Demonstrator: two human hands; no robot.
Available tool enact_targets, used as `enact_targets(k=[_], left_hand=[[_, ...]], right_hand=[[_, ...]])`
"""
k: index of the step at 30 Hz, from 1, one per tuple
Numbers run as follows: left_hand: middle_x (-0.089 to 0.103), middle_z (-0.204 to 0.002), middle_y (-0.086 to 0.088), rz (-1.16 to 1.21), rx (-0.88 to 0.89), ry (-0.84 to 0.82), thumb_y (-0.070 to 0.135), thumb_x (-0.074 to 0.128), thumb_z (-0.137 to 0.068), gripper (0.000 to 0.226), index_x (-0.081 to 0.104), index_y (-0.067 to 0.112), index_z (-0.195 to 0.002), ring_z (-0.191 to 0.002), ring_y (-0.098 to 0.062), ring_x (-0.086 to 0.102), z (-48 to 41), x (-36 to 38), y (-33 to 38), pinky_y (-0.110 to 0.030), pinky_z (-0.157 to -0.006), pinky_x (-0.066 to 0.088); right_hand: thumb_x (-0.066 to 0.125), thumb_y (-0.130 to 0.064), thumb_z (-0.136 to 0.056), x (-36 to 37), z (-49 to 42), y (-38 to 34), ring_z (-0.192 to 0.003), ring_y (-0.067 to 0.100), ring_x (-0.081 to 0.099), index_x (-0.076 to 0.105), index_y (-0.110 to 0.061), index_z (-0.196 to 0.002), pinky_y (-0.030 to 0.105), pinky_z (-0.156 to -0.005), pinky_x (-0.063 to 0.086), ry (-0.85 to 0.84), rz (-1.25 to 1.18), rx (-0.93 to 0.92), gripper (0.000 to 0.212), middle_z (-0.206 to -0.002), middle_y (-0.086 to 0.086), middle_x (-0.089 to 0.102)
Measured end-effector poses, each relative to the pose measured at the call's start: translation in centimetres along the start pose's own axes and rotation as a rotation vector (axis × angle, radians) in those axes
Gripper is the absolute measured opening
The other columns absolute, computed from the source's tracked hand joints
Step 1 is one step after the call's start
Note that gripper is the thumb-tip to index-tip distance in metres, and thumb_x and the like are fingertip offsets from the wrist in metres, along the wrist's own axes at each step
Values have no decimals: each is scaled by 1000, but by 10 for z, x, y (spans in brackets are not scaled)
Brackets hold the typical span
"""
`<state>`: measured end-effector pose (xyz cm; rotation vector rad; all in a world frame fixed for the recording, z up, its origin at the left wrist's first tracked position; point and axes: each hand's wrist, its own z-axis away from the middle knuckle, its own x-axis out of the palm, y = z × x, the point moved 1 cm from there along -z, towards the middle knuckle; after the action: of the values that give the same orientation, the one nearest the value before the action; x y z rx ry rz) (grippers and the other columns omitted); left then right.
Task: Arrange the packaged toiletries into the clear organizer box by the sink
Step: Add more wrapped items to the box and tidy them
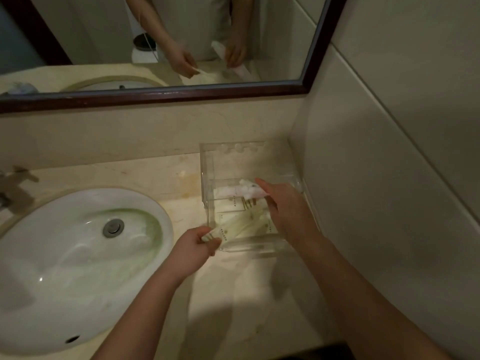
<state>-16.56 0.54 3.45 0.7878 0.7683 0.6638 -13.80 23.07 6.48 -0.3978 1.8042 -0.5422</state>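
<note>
Beige stone worktop (145,175), stained near wall. White sink (78,268) sunk in left part. Clear box (207,178) stood right, against wall corner.

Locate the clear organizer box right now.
Head view, right of centre: the clear organizer box sits on the counter, right of the sink, against the corner wall.

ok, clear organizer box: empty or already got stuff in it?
Partly filled. Several cream packets lie inside the clear organizer box; right hand holds a white packet in it.
</note>
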Motion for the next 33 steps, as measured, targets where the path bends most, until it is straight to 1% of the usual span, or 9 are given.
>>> enact_targets(k=[3, 7, 10, 15, 21, 24, 28, 31, 33], left_hand=[[57, -64, 4, -149, 15, -130, 9, 52, -92, 17, 59, 21, -82, -56, -7, 50, -12, -5, 11, -20, -54, 38], [55, -66, -2, -43, -40, -180, 4, 49, -93, 12, 53, 14, -86, -51, -11, 46, -28, -4, 23, -17, -46, 37], [60, -67, -7, -14, -56, -173, 4, 52, -90, 11, 55, 11, -82, -51, -15, 49, -36, -5, 22, -24, -48, 37], [60, -64, -10, 26, -77, -162, 3, 56, -88, 11, 62, 6, -78, -49, -16, 48, -40, -11, 9, -26, -48, 38], [62, -64, -11, 128, -150, -151, 3, 59, -86, 6, 64, 4, -84, -49, -17, 48, -42, -7, -2, -27, -46, 38], [61, -62, -10, 191, -161, -137, 2, 59, -85, 8, 66, 5, -83, -47, -15, 47, -41, -7, -3, -26, -45, 36], [55, -60, -9, 300, -150, -79, 3, 61, -88, 13, 64, 4, -75, -47, -15, 42, -39, -12, 0, -25, -45, 32], [45, -58, -9, 338, -93, -82, 5, 62, -89, 17, 62, 5, -71, -48, -15, 35, -39, -14, 10, -26, -47, 27], [42, -59, -6, 338, -29, -105, 9, 63, -89, 12, 66, 3, -79, -50, -14, 33, -43, -11, 25, -27, -49, 26]], right_hand=[[48, 3, -87, 11, -10, 0, -112, 32, 57, 56, -20, -133, 35, -96, 43, -138, 39, 122, 52, -119, 18, 64], [52, -13, -88, 16, -19, -1, -108, 25, 60, 63, -30, -126, 22, -84, 37, -274, 89, 105, 43, -115, 10, 67], [51, -16, -88, 14, -26, -5, -96, 23, 63, 72, -27, -110, 23, -72, 36, -289, 121, 73, 32, -100, 4, 72], [56, -10, -87, 26, -40, 5, -94, 23, 65, 74, -18, -103, 35, -83, 51, -401, 187, 102, 26, -99, 6, 73], [58, -13, -84, 53, -41, 4, -85, 31, 63, 73, -17, -94, 32, -67, 40, -465, 343, -218, 18, -86, 11, 70], [52, -14, -91, 63, -40, 1, -98, 31, 64, 67, -18, -114, 34, -76, 46, -496, 420, -235, 28, -102, 12, 70], [46, -18, -96, 57, -28, 8, -120, 22, 57, 59, -21, -130, 35, -101, 46, -473, 127, -100, 36, -130, 4, 63], [54, -31, -93, 34, -10, 8, -109, 9, 60, 65, -27, -121, 28, -93, 48, -320, -91, 35, 31, -120, -8, 68], [61, -37, -88, 25, -8, 4, -88, 0, 60, 67, -30, -114, 23, -80, 48, -383, -171, 128, 28, -103, -13, 70]])
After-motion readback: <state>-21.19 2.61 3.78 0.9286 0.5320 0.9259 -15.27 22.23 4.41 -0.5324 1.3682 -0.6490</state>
